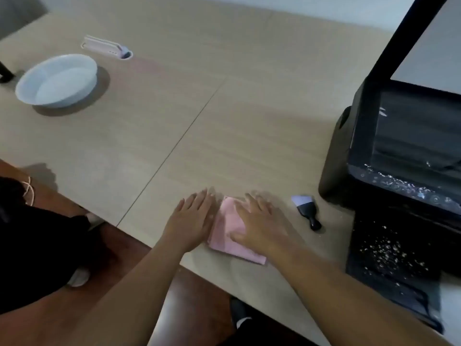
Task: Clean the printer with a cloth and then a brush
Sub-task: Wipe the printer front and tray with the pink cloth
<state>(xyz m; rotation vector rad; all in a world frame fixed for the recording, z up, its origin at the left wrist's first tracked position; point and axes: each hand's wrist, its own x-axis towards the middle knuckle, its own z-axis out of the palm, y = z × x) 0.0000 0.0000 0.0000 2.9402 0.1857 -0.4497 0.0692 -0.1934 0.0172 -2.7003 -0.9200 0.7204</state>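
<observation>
While both hands lie flat, fingers spread, nothing grasped: right hand (257,224) presses pink cloth (230,232) on counter (174,126) near edge; left hand (192,221) touches cloth's left side. Brush (308,211) just right; printer (399,156) far right.

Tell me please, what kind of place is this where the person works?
Probably an office or a workroom, though not certain. The signs: a large pale wooden table made of joined sections, a black printer with its lid open at the right, and a cable port set into the tabletop.
</observation>
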